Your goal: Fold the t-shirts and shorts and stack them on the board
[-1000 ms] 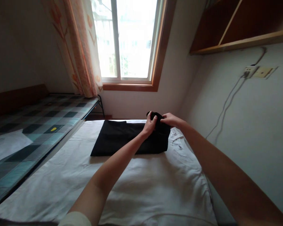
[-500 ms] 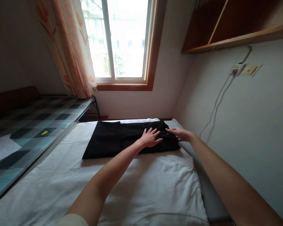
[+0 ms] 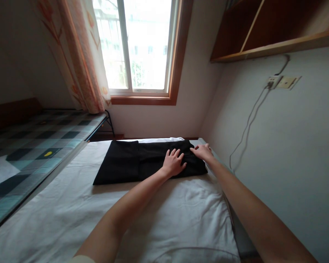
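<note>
Folded black garment (image 3: 119,162) lies on white sheet (image 3: 178,219). Left hand (image 3: 174,164) rests on it, fingers spread; right hand (image 3: 204,152) at its right end, can't tell if pinching.

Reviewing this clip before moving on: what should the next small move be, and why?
Probably the right hand should gently flatten the right end of the black cloth: that edge looks uneven, the hand is at it, and the left hand lies spread on the cloth.
</note>
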The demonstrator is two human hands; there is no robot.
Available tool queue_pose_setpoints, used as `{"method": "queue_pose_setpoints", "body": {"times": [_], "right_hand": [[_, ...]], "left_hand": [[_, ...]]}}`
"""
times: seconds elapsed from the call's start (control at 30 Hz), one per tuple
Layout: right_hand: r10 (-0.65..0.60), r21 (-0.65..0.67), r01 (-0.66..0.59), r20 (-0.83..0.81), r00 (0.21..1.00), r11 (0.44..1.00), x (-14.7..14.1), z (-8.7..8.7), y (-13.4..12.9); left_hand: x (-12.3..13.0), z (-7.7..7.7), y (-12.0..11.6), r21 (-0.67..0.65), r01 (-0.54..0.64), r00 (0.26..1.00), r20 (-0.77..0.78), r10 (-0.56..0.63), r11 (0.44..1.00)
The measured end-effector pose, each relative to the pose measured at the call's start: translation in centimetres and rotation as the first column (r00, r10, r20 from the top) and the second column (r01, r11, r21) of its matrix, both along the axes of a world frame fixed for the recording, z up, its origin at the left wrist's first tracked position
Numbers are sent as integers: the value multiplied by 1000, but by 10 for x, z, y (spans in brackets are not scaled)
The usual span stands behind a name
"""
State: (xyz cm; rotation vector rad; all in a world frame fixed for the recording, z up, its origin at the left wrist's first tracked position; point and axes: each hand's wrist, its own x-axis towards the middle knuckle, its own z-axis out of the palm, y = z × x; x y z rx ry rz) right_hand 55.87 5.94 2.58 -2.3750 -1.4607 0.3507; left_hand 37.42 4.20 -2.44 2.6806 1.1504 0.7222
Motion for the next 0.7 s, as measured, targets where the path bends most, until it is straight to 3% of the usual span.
{"method": "queue_pose_setpoints", "body": {"times": [0.13, 0.33, 0.53, 0.7], "right_hand": [[-25, -119, 25, 7, 1000, 993, -10, -6, 8], [-18, -6, 18, 31, 999, 1000, -12, -15, 14], [28, -17, -27, 36, 999, 999, -12, -25, 23], [-64, 16, 65, -37, 997, 998, -9, -19, 25]], "left_hand": [[3, -1, -8, 49, -9, 1000, -17, 10, 999], [3, -10, -10, 111, -50, 994, -89, 60, 993], [3, -12, -13, 106, -30, 993, -113, 42, 994], [2, -10, -13, 112, -29, 996, -86, 39, 993]]}}
